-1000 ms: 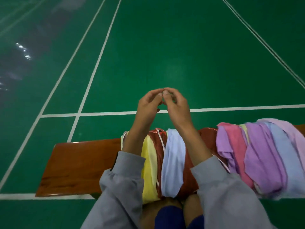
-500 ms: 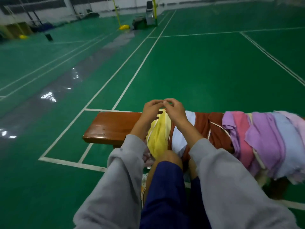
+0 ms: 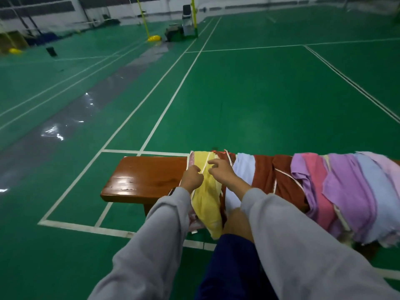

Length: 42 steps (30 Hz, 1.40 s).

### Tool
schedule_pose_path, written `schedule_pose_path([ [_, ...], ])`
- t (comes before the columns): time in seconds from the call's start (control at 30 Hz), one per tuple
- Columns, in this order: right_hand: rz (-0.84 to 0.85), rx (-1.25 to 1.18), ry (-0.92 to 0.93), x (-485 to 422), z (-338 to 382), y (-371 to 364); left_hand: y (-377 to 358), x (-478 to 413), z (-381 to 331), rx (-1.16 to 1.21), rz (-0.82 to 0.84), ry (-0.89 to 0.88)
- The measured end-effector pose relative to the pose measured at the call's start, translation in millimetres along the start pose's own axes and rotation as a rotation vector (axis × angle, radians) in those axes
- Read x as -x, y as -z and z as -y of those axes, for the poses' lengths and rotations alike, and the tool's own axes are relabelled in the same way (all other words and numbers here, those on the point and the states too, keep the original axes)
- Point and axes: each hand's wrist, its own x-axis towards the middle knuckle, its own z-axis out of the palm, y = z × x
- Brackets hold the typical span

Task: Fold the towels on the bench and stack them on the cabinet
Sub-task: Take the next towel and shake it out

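Towels (image 3: 337, 191) along wooden bench (image 3: 147, 178), green court (image 3: 259, 105) around

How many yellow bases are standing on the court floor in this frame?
2. One yellow base sits at the foot of the yellow pole far ahead; the other is at the far left edge. More may lie out of view.

No legible text (court lines only)
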Motion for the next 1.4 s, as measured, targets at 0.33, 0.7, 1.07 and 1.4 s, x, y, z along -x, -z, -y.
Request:
schedule_pose_path([
  [0.33, 0.13, 0.095, -0.078, -55, -18, -7, -24, -54, 10, -0.073, 0.09, 0.168],
  [0.7, 0.061, -0.244, -0.2, -66, 7, 0, 82, -64, -77, 1.021, 0.114, 0.145],
  [1.07, 0.261, -1.127, -0.263, -64, 61, 30, 126, -55, -107, 1.104, -0.008, 0.015],
  [1.4, 0.339, -1.049, -0.149, -70, 90, 107, 165, -62, -78, 0.869, -0.432, 0.232],
])
